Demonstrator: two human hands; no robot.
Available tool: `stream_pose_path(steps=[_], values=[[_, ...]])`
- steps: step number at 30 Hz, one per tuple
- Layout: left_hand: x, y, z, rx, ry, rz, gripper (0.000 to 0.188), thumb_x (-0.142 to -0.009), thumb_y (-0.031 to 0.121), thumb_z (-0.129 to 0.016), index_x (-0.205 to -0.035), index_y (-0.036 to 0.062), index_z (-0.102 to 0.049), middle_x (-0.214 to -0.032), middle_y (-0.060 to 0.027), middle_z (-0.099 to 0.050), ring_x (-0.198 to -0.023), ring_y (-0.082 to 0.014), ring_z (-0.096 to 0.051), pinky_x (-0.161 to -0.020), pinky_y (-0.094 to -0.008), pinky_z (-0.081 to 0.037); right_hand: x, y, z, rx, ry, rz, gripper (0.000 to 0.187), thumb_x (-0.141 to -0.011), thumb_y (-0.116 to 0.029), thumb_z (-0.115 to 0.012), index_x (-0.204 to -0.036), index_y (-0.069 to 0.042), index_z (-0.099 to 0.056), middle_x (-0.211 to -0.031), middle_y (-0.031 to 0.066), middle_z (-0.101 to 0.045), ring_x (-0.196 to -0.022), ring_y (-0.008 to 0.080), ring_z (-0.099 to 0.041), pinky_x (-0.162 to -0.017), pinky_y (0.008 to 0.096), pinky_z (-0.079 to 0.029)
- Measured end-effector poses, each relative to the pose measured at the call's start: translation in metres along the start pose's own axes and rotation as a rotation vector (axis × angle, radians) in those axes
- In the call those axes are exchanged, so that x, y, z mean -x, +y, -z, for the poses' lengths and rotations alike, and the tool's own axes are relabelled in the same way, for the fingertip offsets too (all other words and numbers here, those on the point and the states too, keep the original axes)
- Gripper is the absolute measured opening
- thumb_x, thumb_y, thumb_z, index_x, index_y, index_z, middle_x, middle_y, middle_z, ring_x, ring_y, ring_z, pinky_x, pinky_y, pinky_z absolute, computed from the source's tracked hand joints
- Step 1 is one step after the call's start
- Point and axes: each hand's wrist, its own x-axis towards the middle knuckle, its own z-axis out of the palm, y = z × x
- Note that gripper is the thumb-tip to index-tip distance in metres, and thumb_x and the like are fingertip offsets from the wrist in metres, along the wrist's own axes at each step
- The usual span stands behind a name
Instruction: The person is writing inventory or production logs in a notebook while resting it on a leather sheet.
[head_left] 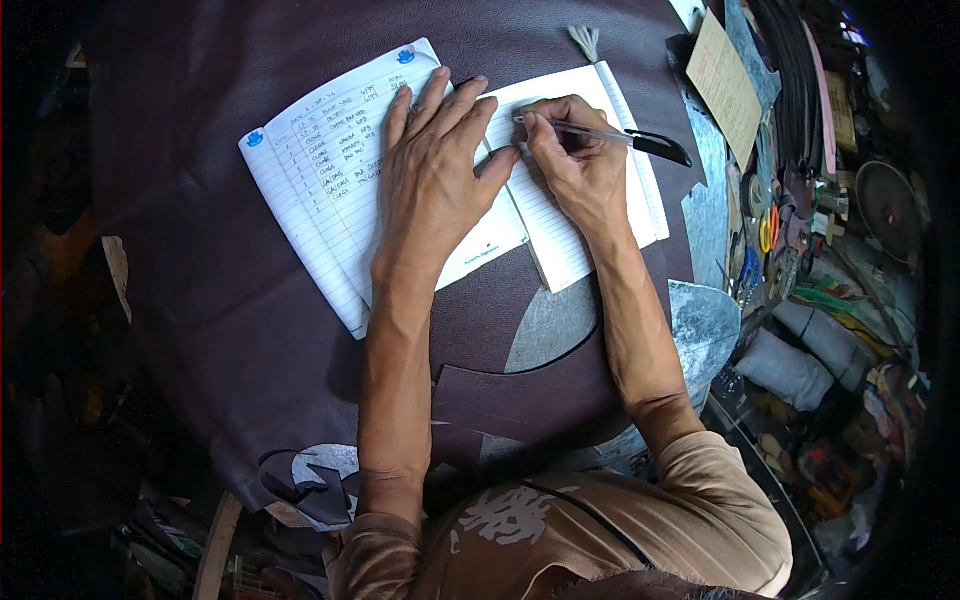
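The right hand [580,165] pinches the clear-barrelled pen [608,132], presumably light and rigid, suitably near its tip. The notebook [335,250], likely flexible, lies open beneath it and the spread left hand [437,150].

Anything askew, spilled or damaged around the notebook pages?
No visible spill or damage. The left lined page and right lined page look askew: their lower edges are stepped, not flush. Right of the dark brown leather, whitish bundles lie in a heap of odds and ends, more cluttered than broken.
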Motion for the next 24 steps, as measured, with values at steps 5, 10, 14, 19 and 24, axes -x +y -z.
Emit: stream_pose_path(steps=[5, 10, 14, 19, 24], values=[[0.0001, 0.0004, 0.0009, -0.004, -0.001, 0.005, 0.046, -0.087, 0.031, -0.074, -0.125, 0.0062, -0.069, -0.142, -0.0069, -0.060, -0.144, -0.0278, -0.042, -0.123, -0.0492, -0.020, 0.0016, -0.0046, -0.0034, -0.085, 0.053, -0.072, 0.015, -0.092, -0.013, -0.066, -0.089, 0.002, -0.070, -0.070, 0.0050, -0.066, -0.058, 0.0081, -0.055, -0.052, 0.0244, -0.044], [-0.0011, 0.0020, 0.0017, 0.005, -0.004, 0.007, 0.046, -0.087, 0.032, -0.075, -0.125, 0.0063, -0.069, -0.142, -0.0067, -0.060, -0.144, -0.0276, -0.042, -0.123, -0.0491, -0.020, 0.0007, 0.0011, -0.0017, -0.021, 0.034, -0.018, 0.015, -0.092, -0.012, -0.066, -0.091, 0.002, -0.070, -0.070, 0.0058, -0.067, -0.057, 0.0082, -0.055, -0.052, 0.0244, -0.045], [-0.0006, 0.0006, 0.0016, -0.006, -0.009, 0.004, 0.047, -0.087, 0.032, -0.074, -0.125, 0.0065, -0.069, -0.142, -0.0068, -0.060, -0.144, -0.0276, -0.042, -0.123, -0.0496, -0.020, 0.0009, -0.0001, -0.0012, -0.049, 0.032, -0.033, 0.014, -0.091, -0.011, -0.067, -0.091, 0.002, -0.071, -0.070, 0.0055, -0.066, -0.057, 0.0082, -0.054, -0.052, 0.0244, -0.044], [0.0002, 0.0000, 0.0012, 0.010, -0.005, 0.011, 0.046, -0.088, 0.033, -0.074, -0.125, 0.0060, -0.069, -0.142, -0.0070, -0.060, -0.144, -0.0278, -0.042, -0.123, -0.0498, -0.020, 0.0013, -0.0024, 0.0000, -0.045, 0.042, -0.076, 0.014, -0.092, -0.011, -0.067, -0.092, 0.002, -0.070, -0.070, 0.0049, -0.066, -0.057, 0.0082, -0.054, -0.051, 0.0245, -0.043], [-0.0006, 0.0016, 0.0011, 0.011, -0.003, 0.011, 0.046, -0.087, 0.033, -0.074, -0.124, 0.0062, -0.069, -0.141, -0.0070, -0.061, -0.144, -0.0275, -0.042, -0.123, -0.0494, -0.020, 0.0013, -0.0031, -0.0015, -0.046, 0.047, -0.049, 0.015, -0.093, -0.012, -0.066, -0.092, 0.003, -0.070, -0.070, 0.0045, -0.066, -0.058, 0.0082, -0.054, -0.052, 0.0243, -0.044]])
